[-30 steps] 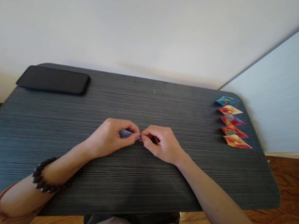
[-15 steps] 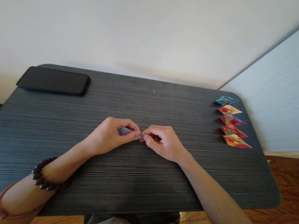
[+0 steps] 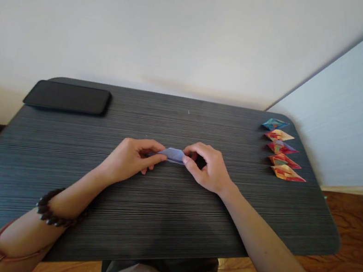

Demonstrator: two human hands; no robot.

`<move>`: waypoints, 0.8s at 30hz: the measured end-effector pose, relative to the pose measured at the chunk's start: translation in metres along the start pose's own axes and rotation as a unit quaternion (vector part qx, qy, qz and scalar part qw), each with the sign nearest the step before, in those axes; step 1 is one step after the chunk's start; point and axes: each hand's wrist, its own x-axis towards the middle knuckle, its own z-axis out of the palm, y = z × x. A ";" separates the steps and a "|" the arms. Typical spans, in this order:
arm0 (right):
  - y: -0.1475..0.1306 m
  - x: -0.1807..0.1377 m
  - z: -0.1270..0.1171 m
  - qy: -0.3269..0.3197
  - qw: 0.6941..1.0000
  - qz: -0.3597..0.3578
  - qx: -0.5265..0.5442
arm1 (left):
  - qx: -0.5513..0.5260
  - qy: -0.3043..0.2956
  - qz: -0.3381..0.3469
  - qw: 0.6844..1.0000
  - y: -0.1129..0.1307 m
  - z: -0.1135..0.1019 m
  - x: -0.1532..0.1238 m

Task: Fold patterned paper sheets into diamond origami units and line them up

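Observation:
A folded piece of pale blue-violet paper spans the gap between my hands, just over the dark table. My left hand pinches its left end between thumb and fingers. At the opposite end, my right hand grips the paper with thumb and forefinger. The paper's middle shows between the fingertips, with creases across it. Both of its ends are partly covered by my fingers.
Several folded paper boats, among them a blue one and an orange-yellow one, stand in a row along the right side of the table. A flat black case-like object lies at the back left. A wall rises behind.
My hands have moved apart slightly, and much more of the folded paper shows between them. Earlier my fingertips nearly met at its right tip.

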 end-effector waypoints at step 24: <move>-0.003 -0.004 0.006 -0.008 0.998 -0.030 0.053 | -0.027 0.127 0.102 0.986 0.004 0.013 -0.007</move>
